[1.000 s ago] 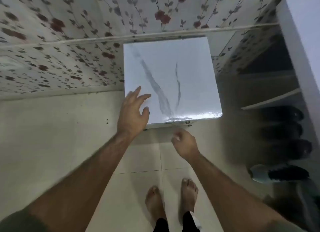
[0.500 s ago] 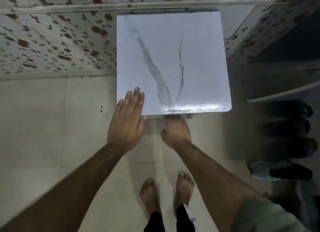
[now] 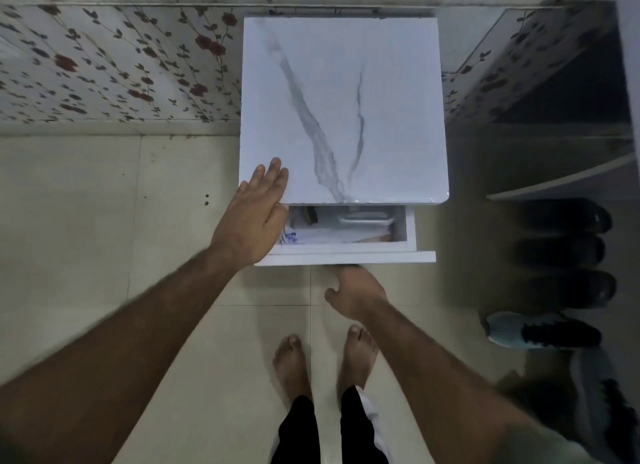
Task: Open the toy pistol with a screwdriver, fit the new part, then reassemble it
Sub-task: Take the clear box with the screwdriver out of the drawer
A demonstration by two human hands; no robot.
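While the left hand [image 3: 254, 217] lies flat with its fingers straight on the near left corner of the cabinet top [image 3: 343, 93], the right hand [image 3: 355, 292] reaches in under the front panel of the drawer [image 3: 346, 257]. Its fingertips are hidden below that panel, so I cannot tell whether they curl round a handle or hold nothing. The drawer stands partly pulled out from beneath the white, grey-veined top. Inside it lie some white papers [image 3: 332, 235] with blue print at the left, a small dark object [image 3: 310, 215] near the back left, and a pale, long item [image 3: 363, 218] towards the back, too dim to identify. Neither the toy pistol nor the screwdriver can be made out among these contents or anywhere else in the head view.

The cabinet stands against a wall papered with red flowers and dark leaves [image 3: 114, 65], on a pale tiled floor [image 3: 104, 221]. The person's 2 bare feet [image 3: 325, 359] stand on the tiles just in front of the drawer, below black trouser legs. To the right, in shadow, several dark shoes [image 3: 564, 249] sit in a column, with a light blue and black sneaker [image 3: 540, 330] nearest of that group and another grey shoe [image 3: 602, 404] at the lower right edge. A pale shelf edge [image 3: 561, 183] slants above the shoes.
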